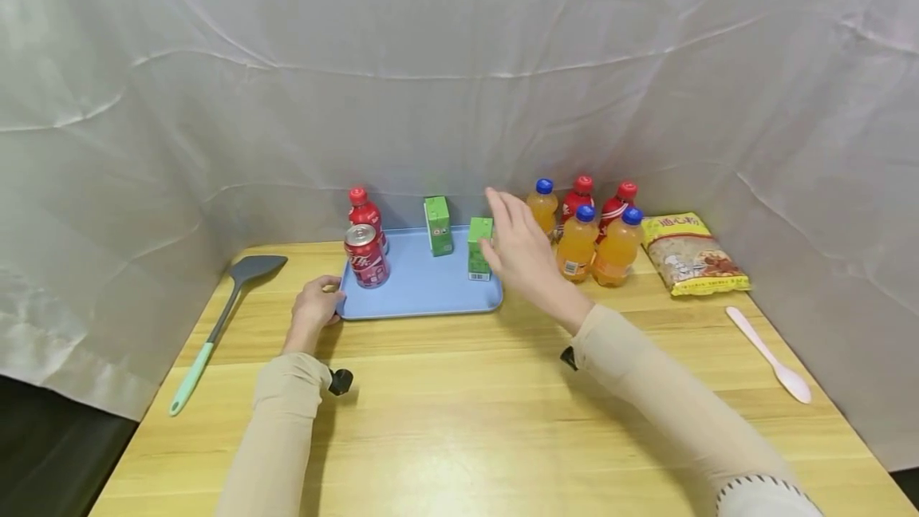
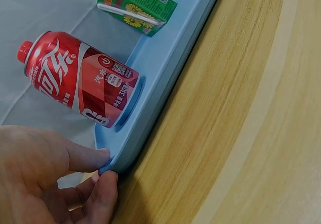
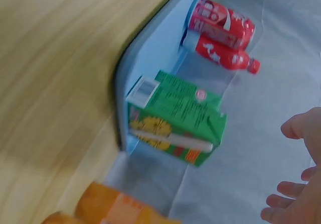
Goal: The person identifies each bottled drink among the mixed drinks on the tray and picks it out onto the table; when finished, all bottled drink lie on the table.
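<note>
My left hand (image 1: 313, 305) pinches the left front corner of a blue tray (image 1: 424, 303), with the thumb on the rim and the fingers against its outer side. On the tray, a red cola can (image 1: 367, 260) stands near that hand, a red-capped bottle (image 1: 364, 214) just behind it. Two green drink cartons stand upright farther right, a rear carton (image 1: 439, 226) and a front carton (image 1: 479, 250). My right hand (image 1: 524, 250) is raised beside the front carton, fingers extended and holding nothing. In the right wrist view a gap separates this hand (image 3: 301, 179) from the cartons.
Orange drink bottles (image 1: 577, 250) with blue caps and red bottles (image 1: 617, 206) cluster right of the tray. Beyond them lie a yellow food bag (image 1: 691, 255) and a pink spoon (image 1: 770, 356). A spatula (image 1: 215, 333) lies far left. Grey sheeting (image 1: 459, 86) encloses the table.
</note>
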A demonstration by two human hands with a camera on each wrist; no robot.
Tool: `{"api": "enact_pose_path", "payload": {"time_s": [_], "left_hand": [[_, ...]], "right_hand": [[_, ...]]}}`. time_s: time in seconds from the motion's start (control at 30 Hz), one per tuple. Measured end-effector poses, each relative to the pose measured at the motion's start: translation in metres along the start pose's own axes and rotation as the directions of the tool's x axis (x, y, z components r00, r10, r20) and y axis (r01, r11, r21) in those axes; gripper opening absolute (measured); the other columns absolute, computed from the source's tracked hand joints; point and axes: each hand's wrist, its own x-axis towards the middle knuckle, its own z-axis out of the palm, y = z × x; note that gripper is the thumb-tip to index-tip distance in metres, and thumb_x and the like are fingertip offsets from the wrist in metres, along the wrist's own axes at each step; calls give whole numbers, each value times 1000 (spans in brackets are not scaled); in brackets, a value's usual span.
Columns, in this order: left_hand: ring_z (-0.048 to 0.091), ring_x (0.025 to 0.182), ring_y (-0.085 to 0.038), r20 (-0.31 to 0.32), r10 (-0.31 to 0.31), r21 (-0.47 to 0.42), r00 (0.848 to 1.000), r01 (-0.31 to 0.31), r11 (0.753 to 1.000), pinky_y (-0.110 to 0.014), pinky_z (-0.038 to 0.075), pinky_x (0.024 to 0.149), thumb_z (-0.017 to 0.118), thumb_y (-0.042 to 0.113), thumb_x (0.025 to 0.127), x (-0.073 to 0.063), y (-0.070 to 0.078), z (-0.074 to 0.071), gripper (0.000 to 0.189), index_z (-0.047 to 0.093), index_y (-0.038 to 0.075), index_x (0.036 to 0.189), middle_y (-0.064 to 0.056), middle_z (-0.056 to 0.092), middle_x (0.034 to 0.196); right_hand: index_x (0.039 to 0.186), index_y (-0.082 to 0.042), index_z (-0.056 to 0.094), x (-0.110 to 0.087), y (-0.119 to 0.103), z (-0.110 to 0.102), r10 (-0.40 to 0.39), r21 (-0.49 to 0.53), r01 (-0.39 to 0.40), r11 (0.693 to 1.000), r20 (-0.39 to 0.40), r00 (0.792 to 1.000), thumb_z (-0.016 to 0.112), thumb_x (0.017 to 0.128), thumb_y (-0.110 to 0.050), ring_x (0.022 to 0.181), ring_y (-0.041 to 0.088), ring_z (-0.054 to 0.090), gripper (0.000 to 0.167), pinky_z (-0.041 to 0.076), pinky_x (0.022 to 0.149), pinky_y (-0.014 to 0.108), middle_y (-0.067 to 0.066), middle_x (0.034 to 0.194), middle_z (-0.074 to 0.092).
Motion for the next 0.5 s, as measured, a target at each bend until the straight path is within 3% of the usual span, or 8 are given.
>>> {"api": "enact_pose_path", "payload": {"time_s": [0.17, 0.3, 0.5], "left_hand": [[63, 91, -17, -7, -7, -1, 1000, 7, 1000, -17, 58, 65, 55, 16, 108, 1, 0, 0, 45, 54, 9, 153, -26, 60, 141], [63, 92, -17, -7, -6, -2, 1000, 6, 1000, -17, 58, 65, 55, 16, 108, 3, 0, 2, 45, 54, 9, 153, -26, 59, 142], [63, 88, -17, -17, 7, 9, 1000, -7, 1000, -18, 59, 64, 55, 16, 108, 3, -3, 3, 45, 54, 9, 152, -28, 57, 145]], "right_hand": [[169, -11, 18, 21, -20, 15, -22, -35, 25, 999, 80, 997, 67, 103, -33, 157, 39, 32, 85, 25, 134, 54, 20, 166, 36], [169, -12, 18, 34, -32, 27, -12, -41, 17, 999, 120, 993, 66, 104, -35, 159, 40, 28, 84, 26, 133, 58, 20, 168, 33], [169, -14, 19, 52, -46, 46, 4, -69, 9, 998, 195, 981, 65, 105, -39, 161, 39, 26, 83, 28, 133, 54, 19, 169, 31]]}}
